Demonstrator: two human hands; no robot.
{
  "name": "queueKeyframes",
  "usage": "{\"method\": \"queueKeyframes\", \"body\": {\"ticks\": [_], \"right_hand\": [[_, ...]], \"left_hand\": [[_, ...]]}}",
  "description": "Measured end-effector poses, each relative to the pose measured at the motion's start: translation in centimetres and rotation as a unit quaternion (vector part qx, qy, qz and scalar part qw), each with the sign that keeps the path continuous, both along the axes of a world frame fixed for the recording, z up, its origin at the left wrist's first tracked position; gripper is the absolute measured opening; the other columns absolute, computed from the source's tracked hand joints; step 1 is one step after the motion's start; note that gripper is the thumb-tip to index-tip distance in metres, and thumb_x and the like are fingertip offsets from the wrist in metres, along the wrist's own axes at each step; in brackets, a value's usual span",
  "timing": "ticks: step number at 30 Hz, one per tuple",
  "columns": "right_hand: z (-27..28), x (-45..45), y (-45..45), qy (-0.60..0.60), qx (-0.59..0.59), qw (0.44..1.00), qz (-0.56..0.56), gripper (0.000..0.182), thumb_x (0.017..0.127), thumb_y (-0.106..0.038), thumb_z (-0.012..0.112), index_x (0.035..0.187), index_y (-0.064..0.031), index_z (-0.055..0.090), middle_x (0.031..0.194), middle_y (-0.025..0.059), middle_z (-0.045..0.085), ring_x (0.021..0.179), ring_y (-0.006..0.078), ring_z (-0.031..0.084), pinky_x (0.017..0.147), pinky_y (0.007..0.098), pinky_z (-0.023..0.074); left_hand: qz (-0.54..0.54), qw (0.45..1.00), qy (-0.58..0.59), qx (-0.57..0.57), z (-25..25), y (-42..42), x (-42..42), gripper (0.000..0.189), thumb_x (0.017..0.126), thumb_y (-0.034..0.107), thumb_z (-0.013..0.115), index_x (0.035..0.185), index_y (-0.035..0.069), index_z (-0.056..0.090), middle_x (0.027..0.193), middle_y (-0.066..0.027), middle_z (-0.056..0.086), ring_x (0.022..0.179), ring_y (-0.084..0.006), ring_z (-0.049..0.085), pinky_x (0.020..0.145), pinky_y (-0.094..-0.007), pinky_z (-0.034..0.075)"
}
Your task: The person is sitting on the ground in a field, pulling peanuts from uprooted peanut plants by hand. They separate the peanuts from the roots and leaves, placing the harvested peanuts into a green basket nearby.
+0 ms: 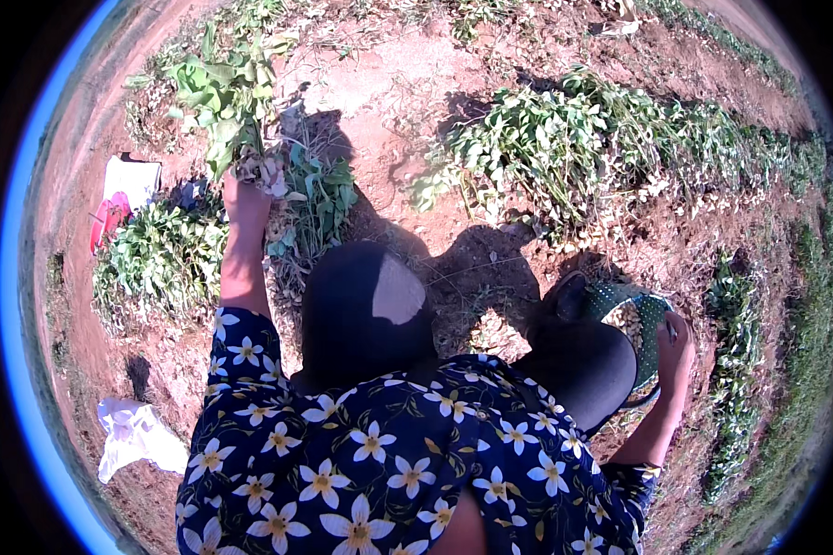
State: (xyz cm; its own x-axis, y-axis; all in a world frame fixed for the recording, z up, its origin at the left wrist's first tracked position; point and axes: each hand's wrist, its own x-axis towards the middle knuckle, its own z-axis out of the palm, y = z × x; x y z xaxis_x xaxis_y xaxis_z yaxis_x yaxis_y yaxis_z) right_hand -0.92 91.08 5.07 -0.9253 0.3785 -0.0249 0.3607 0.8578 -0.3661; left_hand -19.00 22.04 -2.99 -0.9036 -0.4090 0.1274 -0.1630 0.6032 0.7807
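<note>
My left hand (246, 198) is stretched forward at the upper left, closed around the lower end of a leafy green plant (225, 97) with some dry, withered leaves near the fist. Just right of it lies a pile of cut leafy plants (319, 191), partly in shadow. At the right, my right hand (675, 336) rests at the rim of a green dotted basket (651, 303). Inside the basket are pale pods, likely peanuts (625, 320). The fingers of this hand curl at the rim; whether they grip it is hard to see.
Uprooted leafy plants (548, 139) lie in a long row at the upper right. Another heap (170, 253) is at the left, beside a pink-red object (110, 216) and a white sack or cloth (133, 180). A crumpled white sheet (139, 437) lies lower left. My knees are bent in front.
</note>
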Motion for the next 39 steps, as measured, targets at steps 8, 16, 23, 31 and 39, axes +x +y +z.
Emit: {"method": "queueKeyframes", "body": {"ticks": [8,16,23,31,39], "right_hand": [[-5.8,-16.7,-2.8,-0.050,-0.017,0.985,0.165,0.024,0.084,-0.020,0.062,0.103,-0.0053,0.067,0.103,0.0182,0.068,0.098,0.0350,0.064,0.087,0.0420,0.0501],[-17.5,-24.3,-8.4,-0.263,0.056,0.950,0.158,0.069,0.079,-0.020,0.067,0.142,-0.0179,0.039,0.136,0.0198,0.050,0.125,0.0379,0.050,0.104,0.0435,0.0432],[-18.4,-25.5,-7.9,-0.266,0.061,0.957,0.100,0.032,0.097,-0.025,0.044,0.123,-0.0081,0.054,0.112,0.0220,0.064,0.106,0.0351,0.063,0.092,0.0471,0.0493],[-1.3,-25.2,-8.3,-0.001,-0.419,0.907,0.046,0.025,0.096,-0.020,0.057,0.106,0.0023,0.064,0.094,0.0074,0.067,0.084,0.0149,0.060,0.081,0.0292,0.0476],[5.8,-16.8,-18.0,0.132,-0.630,0.761,0.078,0.034,0.100,-0.027,0.053,0.118,0.0013,0.059,0.110,0.0068,0.065,0.102,0.0130,0.058,0.093,0.0286,0.0441]], "left_hand": [[0.024,0.951,-0.292,-0.094,-13.6,-0.8,10.4,0.100,0.069,0.042,0.079,0.141,-0.006,0.028,0.133,-0.0323,0.046,0.121,-0.0439,0.050,0.101,-0.0470,0.041],[-0.196,0.887,-0.395,-0.139,-13.3,3.5,7.7,0.098,0.070,0.043,0.079,0.145,0.001,0.030,0.140,-0.0297,0.038,0.130,-0.0440,0.040,0.104,-0.0458,0.039],[-0.248,0.863,-0.440,-0.022,-8.3,6.2,6.6,0.070,0.081,0.031,0.073,0.137,-0.001,0.045,0.119,-0.0207,0.062,0.111,-0.0308,0.060,0.096,-0.0395,0.047],[-0.341,0.893,-0.281,0.089,7.3,18.5,-2.6,0.055,0.087,0.025,0.069,0.131,-0.003,0.050,0.117,-0.0167,0.064,0.110,-0.0219,0.060,0.094,-0.0327,0.048],[-0.477,0.701,-0.120,0.517,11.3,31.7,-2.4,0.074,0.082,0.009,0.075,0.144,0.004,0.035,0.121,-0.0057,0.060,0.112,-0.0156,0.056,0.091,-0.0298,0.049]]}}
